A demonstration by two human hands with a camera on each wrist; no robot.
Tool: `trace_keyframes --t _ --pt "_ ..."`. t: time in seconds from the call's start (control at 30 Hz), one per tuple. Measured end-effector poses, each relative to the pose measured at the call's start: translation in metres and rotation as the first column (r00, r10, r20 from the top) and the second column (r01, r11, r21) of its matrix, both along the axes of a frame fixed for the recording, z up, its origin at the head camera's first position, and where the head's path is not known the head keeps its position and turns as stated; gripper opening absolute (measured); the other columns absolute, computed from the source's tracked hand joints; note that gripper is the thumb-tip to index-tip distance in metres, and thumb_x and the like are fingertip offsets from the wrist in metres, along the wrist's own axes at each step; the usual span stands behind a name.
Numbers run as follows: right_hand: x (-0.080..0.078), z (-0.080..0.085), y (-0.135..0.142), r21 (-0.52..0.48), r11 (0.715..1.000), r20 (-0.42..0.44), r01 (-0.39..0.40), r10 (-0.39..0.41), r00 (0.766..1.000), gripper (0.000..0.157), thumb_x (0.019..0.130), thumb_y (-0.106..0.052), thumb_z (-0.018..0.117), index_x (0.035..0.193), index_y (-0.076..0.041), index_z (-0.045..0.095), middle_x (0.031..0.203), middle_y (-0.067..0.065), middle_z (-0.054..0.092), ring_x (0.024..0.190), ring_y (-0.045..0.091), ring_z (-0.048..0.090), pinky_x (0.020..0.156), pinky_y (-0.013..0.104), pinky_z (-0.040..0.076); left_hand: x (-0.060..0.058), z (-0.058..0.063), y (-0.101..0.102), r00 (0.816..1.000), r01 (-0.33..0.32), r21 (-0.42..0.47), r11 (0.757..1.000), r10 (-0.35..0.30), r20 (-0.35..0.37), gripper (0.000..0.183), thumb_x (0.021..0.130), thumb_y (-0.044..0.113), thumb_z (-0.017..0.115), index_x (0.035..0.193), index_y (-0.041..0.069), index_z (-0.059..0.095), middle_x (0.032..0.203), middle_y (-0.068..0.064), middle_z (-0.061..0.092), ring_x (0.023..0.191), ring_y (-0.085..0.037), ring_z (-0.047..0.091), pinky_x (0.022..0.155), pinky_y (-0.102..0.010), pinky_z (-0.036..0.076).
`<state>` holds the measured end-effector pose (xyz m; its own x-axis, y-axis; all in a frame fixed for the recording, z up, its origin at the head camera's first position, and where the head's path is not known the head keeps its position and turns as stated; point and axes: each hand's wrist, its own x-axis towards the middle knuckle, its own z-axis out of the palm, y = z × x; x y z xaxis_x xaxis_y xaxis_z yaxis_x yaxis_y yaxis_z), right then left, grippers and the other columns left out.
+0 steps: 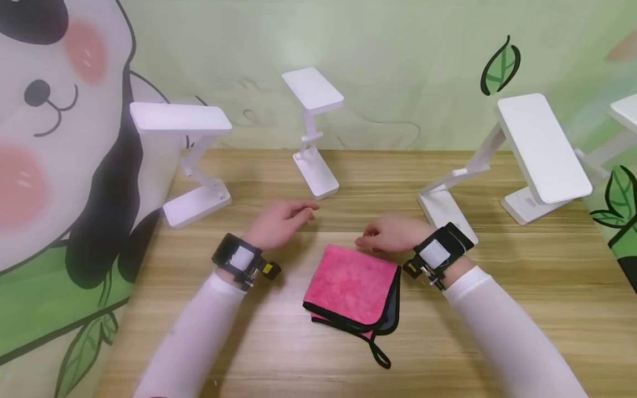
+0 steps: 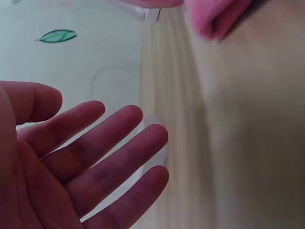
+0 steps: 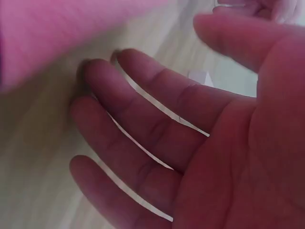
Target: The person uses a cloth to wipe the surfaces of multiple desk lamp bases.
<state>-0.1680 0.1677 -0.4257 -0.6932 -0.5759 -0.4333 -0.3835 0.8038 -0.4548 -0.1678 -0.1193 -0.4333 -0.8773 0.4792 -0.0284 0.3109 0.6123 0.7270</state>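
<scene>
A folded pink cloth [image 1: 350, 284] with black edging and a black hanging loop lies on the wooden table between the forearms. Above its upper right edge, my right hand [image 1: 395, 232] holds nothing; its fingers are loosely bent in the right wrist view, with the pink cloth [image 3: 57, 36] beside the fingertips. My left hand [image 1: 280, 224] is up and left of the cloth, with fingers spread and an empty palm in the left wrist view. A small white desk lamp [image 1: 318, 174] stands just beyond the left fingertips. Another white lamp [image 1: 448, 213] has its base behind the right wrist.
On the left of the table [image 1: 278, 354] stands a white lamp [image 1: 199, 204] with its head raised. At the right, a further white lamp [image 1: 617, 113] is partly cut off by the frame. A green wall [image 1: 398, 66] with a painted panda [image 1: 99, 221] borders the table.
</scene>
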Motion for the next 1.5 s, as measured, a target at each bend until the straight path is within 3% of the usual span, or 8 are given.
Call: trace_keyframes --t 0.17,0.47,0.7,0.93,1.07,1.2,1.37,1.5 --pt "0.017 0.001 -0.004 0.030 1.000 0.013 0.002 -0.003 1.000 0.035 0.091 -0.056 0.062 0.084 -0.023 0.068 0.073 -0.007 0.062 0.067 0.013 0.055 0.060 0.032 0.045 0.008 -0.013 0.009 0.997 0.060 0.007 0.998 -0.061 0.040 0.033 0.105 0.026 0.048 0.129 0.010 0.064 0.102 -0.004 0.071 0.089 -0.016 0.064 0.079 -0.037 0.053" --pt "0.023 -0.006 -0.007 0.013 0.999 -0.014 -0.033 0.034 0.999 0.027 0.089 -0.043 0.067 0.077 -0.019 0.061 0.067 -0.006 0.053 0.063 0.012 0.050 0.055 0.029 0.038 0.012 -0.022 0.020 0.988 0.087 0.091 0.992 -0.098 0.123 0.032 0.105 0.024 0.049 0.130 0.008 0.062 0.104 -0.004 0.071 0.089 -0.017 0.065 0.081 -0.039 0.054" --pt "0.015 0.001 -0.005 -0.170 0.985 -0.001 0.021 -0.022 1.000 0.008 0.094 -0.023 0.055 0.096 -0.015 0.057 0.072 -0.001 0.051 0.062 0.014 0.050 0.055 0.030 0.041 0.015 -0.032 0.029 0.902 -0.005 0.335 0.942 -0.141 0.409 0.048 0.103 0.035 0.053 0.144 0.012 0.048 0.119 -0.006 0.063 0.094 -0.021 0.062 0.085 -0.041 0.054" --pt "-0.001 0.019 -0.006 -0.280 0.956 -0.092 0.090 -0.120 0.989 0.008 0.097 -0.020 0.051 0.098 -0.015 0.058 0.078 0.002 0.055 0.069 0.017 0.052 0.057 0.032 0.043 0.020 -0.028 0.038 0.856 -0.103 0.468 0.878 -0.162 0.491 0.036 0.096 0.039 0.062 0.116 0.009 0.060 0.096 -0.009 0.058 0.083 -0.022 0.055 0.079 -0.036 0.047" --pt "-0.009 0.028 -0.009 -0.284 0.951 -0.127 0.117 -0.159 0.979 0.012 0.097 -0.023 0.051 0.097 -0.015 0.059 0.081 0.003 0.056 0.073 0.019 0.052 0.060 0.033 0.043 0.024 -0.022 0.049 0.817 -0.159 0.565 0.810 -0.213 0.535 0.031 0.095 0.032 0.063 0.112 0.007 0.052 0.095 -0.006 0.056 0.084 -0.019 0.055 0.074 -0.031 0.049" --pt "-0.015 0.036 -0.012 -0.306 0.939 -0.170 0.158 -0.218 0.961 0.016 0.096 -0.022 0.053 0.103 -0.012 0.061 0.090 0.007 0.061 0.082 0.021 0.055 0.069 0.038 0.048 0.026 -0.018 0.063 0.780 -0.246 0.668 0.702 -0.266 0.567 0.029 0.100 0.019 0.058 0.123 0.004 0.049 0.103 -0.008 0.061 0.091 -0.020 0.060 0.075 -0.029 0.053" --pt "-0.013 0.040 -0.013 -0.309 0.937 -0.305 0.163 -0.260 0.916 0.050 0.097 -0.028 0.055 0.140 -0.004 0.049 0.134 0.016 0.054 0.123 0.029 0.047 0.102 0.049 0.043 0.025 -0.014 0.076 0.767 -0.447 0.712 0.542 -0.177 0.617 0.034 0.102 0.017 0.053 0.133 0.007 0.042 0.105 -0.007 0.064 0.090 -0.017 0.064 0.074 -0.027 0.056" --pt "0.000 0.044 -0.018 -0.283 0.949 -0.265 0.142 -0.219 0.939 0.089 0.095 -0.053 0.057 0.158 -0.007 0.014 0.161 0.018 0.015 0.145 0.036 0.009 0.114 0.057 0.023 0.021 -0.010 0.079 0.766 -0.548 0.747 0.376 -0.135 0.629 0.034 0.104 0.019 0.052 0.134 0.008 0.041 0.104 -0.009 0.065 0.082 -0.018 0.066 0.064 -0.027 0.058"
